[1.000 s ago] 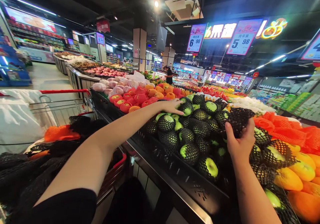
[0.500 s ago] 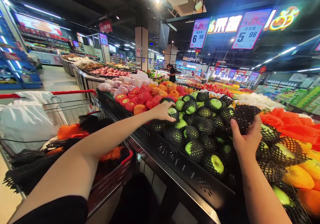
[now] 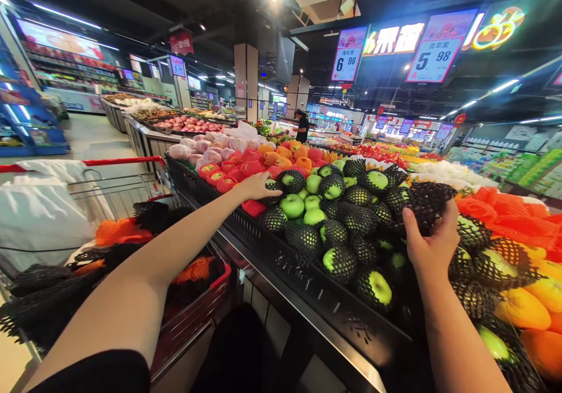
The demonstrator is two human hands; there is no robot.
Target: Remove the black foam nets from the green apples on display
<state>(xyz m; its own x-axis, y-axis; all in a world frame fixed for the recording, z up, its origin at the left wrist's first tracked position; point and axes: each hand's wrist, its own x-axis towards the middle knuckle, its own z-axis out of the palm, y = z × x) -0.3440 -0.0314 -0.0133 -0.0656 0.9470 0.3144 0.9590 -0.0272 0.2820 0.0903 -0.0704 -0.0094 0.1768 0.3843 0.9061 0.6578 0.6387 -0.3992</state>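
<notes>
My left hand point(image 3: 258, 186) is at the left edge of the green apples, its fingers curled round a green apple in a black foam net point(image 3: 271, 185), mostly hidden by the hand. To the right of it, bare green apples point(image 3: 292, 206) lie among others in black nets point(image 3: 337, 263). My right hand point(image 3: 432, 238) is raised over the right side of the pile, closed on a bunch of black foam nets point(image 3: 431, 197). Thumb and fingers press the nets from both sides. The apples sit in a black crate point(image 3: 281, 264).
Red and orange netted fruit point(image 3: 246, 164) borders the apples on the left. Oranges point(image 3: 522, 309) and red nets point(image 3: 504, 211) are on the right. A shopping cart point(image 3: 118, 161) with black and orange nets stands at my left. A person point(image 3: 301, 126) stands farther back.
My left hand has moved left with the netted apple, from over the bare apples to the pile's left edge, uncovering them. My right hand stays on the black nets.
</notes>
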